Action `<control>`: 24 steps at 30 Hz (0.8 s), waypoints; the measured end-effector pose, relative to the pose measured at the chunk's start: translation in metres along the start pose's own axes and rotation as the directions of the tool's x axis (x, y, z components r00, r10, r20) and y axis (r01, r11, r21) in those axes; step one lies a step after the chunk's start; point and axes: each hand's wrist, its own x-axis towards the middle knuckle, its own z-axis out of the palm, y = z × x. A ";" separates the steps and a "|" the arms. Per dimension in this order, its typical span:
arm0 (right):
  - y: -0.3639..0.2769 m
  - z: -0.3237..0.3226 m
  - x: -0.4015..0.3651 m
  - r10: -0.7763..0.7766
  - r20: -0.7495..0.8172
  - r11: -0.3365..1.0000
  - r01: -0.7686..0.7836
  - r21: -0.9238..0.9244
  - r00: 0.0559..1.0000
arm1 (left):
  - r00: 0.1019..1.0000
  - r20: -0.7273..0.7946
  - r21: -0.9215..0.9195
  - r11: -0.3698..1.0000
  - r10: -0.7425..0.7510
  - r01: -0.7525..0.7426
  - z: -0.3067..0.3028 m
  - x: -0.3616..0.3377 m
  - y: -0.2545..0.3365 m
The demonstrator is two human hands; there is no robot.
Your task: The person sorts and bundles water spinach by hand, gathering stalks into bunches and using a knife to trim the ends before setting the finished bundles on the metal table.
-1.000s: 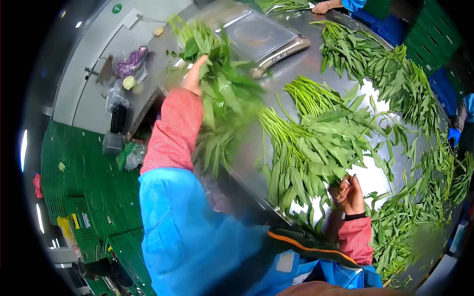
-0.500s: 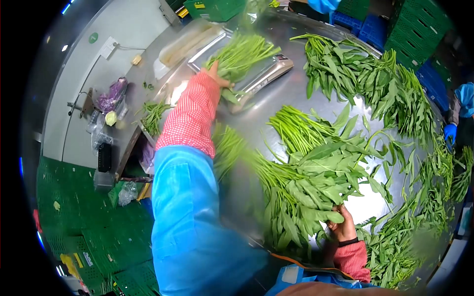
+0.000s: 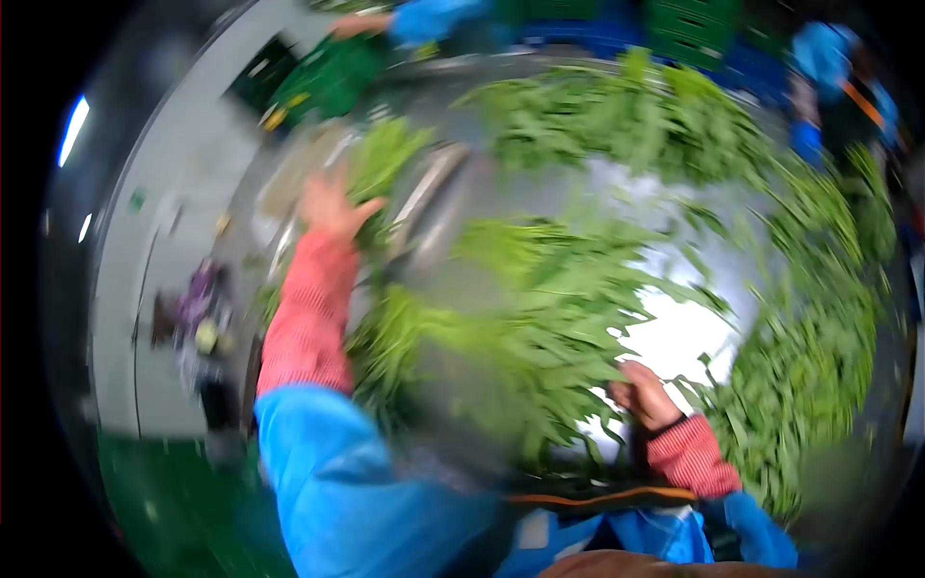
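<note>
The view is blurred by motion. My left hand (image 3: pixel 332 207) reaches out at the upper left with its fingers apart, beside a bunch of green stems (image 3: pixel 385 159) on the metal scale (image 3: pixel 424 197). Near the front edge of the steel table, my right hand (image 3: pixel 644 393) is curled at the leaf tips of a big leafy bunch (image 3: pixel 559 337); whether its fingers hold a leaf is hidden. Pale cut stems of this pile point left, towards the scale.
More leafy greens (image 3: pixel 626 120) lie along the far edge, and a long heap (image 3: pixel 805 385) runs down the right. Purple vegetables (image 3: pixel 200 294) are at the left. Green crates (image 3: pixel 689 29) stand behind. Co-workers' arms show at the top (image 3: pixel 434 21) and right (image 3: pixel 809 96).
The view has turned, shifting the scene. My left hand has come off the stems on the scale and spread its fingers. A co-worker's arm now reaches in at the top.
</note>
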 end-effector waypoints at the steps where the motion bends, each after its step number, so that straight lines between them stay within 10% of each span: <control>1: 0.019 -0.024 0.009 -0.202 0.233 0.968 0.230 -0.100 0.951 | 0.982 -0.126 -0.007 0.990 0.142 -0.144 -0.001 -0.010 0.020; 5: -0.005 -0.019 -0.024 -0.193 0.317 0.925 0.280 -0.256 0.928 | 0.891 -0.119 -0.475 0.763 0.438 -0.439 -0.033 -0.090 0.132; 9: -0.020 -0.039 -0.056 -0.182 0.367 0.899 0.305 -0.315 0.913 | 0.806 0.190 -0.871 0.475 0.561 -0.125 -0.044 -0.192 0.228; 14: -0.034 -0.099 -0.101 -0.237 0.282 0.880 0.328 -0.343 0.930 | 0.671 0.468 -0.875 0.407 0.574 0.262 -0.062 -0.292 0.319; 24: -0.068 -0.306 -0.192 -0.538 -0.033 0.775 0.479 -0.412 0.843 | 0.487 0.423 -0.896 0.270 0.764 0.353 -0.088 -0.396 0.500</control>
